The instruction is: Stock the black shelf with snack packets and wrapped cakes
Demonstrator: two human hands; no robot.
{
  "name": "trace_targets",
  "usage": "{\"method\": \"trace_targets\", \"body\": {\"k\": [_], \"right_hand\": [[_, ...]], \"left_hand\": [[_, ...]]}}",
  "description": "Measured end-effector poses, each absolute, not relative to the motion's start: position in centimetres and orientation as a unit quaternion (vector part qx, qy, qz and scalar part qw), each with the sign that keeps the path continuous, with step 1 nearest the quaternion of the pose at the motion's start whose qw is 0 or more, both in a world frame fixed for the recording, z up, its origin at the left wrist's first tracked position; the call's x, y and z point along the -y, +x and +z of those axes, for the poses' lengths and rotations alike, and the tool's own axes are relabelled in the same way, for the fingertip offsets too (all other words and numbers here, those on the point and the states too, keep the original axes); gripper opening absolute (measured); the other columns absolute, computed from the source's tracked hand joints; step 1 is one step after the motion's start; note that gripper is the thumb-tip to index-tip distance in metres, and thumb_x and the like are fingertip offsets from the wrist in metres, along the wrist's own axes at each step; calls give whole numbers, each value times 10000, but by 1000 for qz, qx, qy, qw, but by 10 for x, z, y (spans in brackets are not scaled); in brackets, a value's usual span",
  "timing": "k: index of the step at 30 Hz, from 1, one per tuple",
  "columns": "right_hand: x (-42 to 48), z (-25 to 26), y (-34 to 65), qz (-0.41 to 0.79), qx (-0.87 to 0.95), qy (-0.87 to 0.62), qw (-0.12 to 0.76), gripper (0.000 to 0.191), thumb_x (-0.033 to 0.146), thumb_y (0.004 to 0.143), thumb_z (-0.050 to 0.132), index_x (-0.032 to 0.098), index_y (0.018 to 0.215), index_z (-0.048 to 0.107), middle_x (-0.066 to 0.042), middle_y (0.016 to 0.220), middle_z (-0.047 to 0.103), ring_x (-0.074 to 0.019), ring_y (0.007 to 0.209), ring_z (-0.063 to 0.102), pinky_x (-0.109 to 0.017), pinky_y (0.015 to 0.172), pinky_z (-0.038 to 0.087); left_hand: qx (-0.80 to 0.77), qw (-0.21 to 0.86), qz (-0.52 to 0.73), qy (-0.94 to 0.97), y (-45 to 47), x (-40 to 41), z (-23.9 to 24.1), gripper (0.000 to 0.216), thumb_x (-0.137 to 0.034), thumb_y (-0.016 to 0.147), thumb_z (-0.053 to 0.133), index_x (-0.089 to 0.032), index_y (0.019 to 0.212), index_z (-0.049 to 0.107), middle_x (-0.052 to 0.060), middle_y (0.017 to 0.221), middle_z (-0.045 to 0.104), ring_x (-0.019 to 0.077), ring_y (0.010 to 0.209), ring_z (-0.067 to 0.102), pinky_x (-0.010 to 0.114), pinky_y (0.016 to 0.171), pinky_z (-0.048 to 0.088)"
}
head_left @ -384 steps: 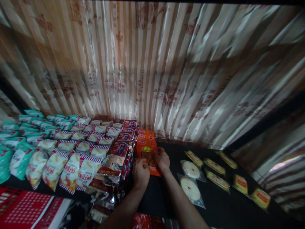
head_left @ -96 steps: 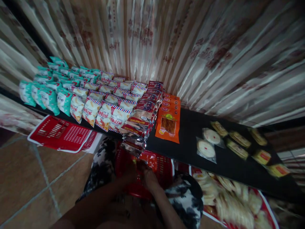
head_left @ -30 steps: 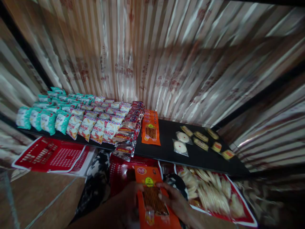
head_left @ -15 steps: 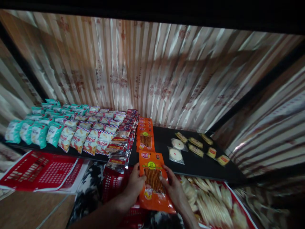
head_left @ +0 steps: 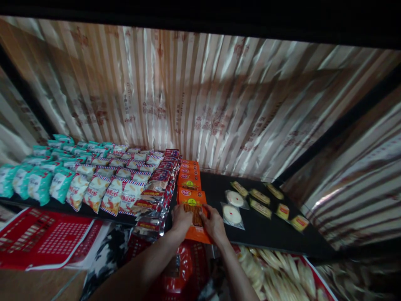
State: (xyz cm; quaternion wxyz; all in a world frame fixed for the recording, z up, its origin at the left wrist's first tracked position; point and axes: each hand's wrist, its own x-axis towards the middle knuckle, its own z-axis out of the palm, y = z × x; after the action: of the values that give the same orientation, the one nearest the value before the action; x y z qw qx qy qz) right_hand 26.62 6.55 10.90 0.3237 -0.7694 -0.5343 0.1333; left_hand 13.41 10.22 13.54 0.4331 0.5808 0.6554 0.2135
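Between my two hands is an orange snack packet [head_left: 196,232] with a clear window showing brown sticks. My left hand [head_left: 181,219] grips its left edge, and my right hand [head_left: 213,223] grips the right edge, thumbs on the front. It lies at the front of the black shelf [head_left: 269,234], overlapping a row of matching orange packets [head_left: 189,175] behind it. Close to my left hand stand shiny red-and-silver packets [head_left: 153,196] in a stacked row. To the right of my right hand lie two round white wrapped cakes [head_left: 232,213].
White snack bags [head_left: 120,194] and teal bags [head_left: 39,186] fill the shelf's left. Small yellow packets [head_left: 260,209] lie on the right. Below are red baskets [head_left: 62,238], one holding several pale wrapped items [head_left: 282,276]. A dark bar [head_left: 200,21] crosses above; foil-like sheeting [head_left: 188,92] hangs behind.
Both hands have moved forward with the orange packet, from in front of the shelf onto it, against the orange row. Another orange packet now shows in the basket below.
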Motion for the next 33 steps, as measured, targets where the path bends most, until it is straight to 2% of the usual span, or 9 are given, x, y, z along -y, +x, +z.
{"method": "trace_targets", "body": {"k": [6,12,16,27,33], "right_hand": [[-90,110,271,108,541,-783,287,366,254,809,486,115,1125,606,-133,1021,641,-211,962,610,-285,866,451],[-107,108,274,94,550,-782,278,349,248,826,460,134,1121,607,-124,999,634,-203,924,618,-274,832,458],[-115,102,276,86,551,-780,284,336,245,813,463,155,1092,629,-114,987,639,-206,913,618,-286,825,459],[-122,93,275,109,551,-768,308,376,233,811,449,102,1122,613,-162,1056,609,-243,942,610,-322,821,467],[-123,95,275,100,547,-776,296,349,222,811,465,154,1117,619,-122,1022,602,-205,936,601,-278,815,466]], "left_hand": [[-665,394,200,602,147,-126,138,380,-198,746,521,-133,1112,603,119,1226,576,239,1180,477,277,959,364],[-661,365,201,624,156,-138,140,436,-212,750,514,-77,1162,562,154,1259,540,262,1213,431,298,1016,310],[-664,358,197,626,159,-144,136,411,-221,748,511,-107,1137,575,136,1262,542,267,1206,431,314,1011,317],[-677,343,167,630,161,-148,133,507,-224,756,503,-25,1222,501,183,1331,461,286,1257,364,316,1059,248],[-681,331,170,631,163,-146,131,522,-222,749,516,-28,1232,488,190,1369,420,286,1290,331,327,1076,233]]}}
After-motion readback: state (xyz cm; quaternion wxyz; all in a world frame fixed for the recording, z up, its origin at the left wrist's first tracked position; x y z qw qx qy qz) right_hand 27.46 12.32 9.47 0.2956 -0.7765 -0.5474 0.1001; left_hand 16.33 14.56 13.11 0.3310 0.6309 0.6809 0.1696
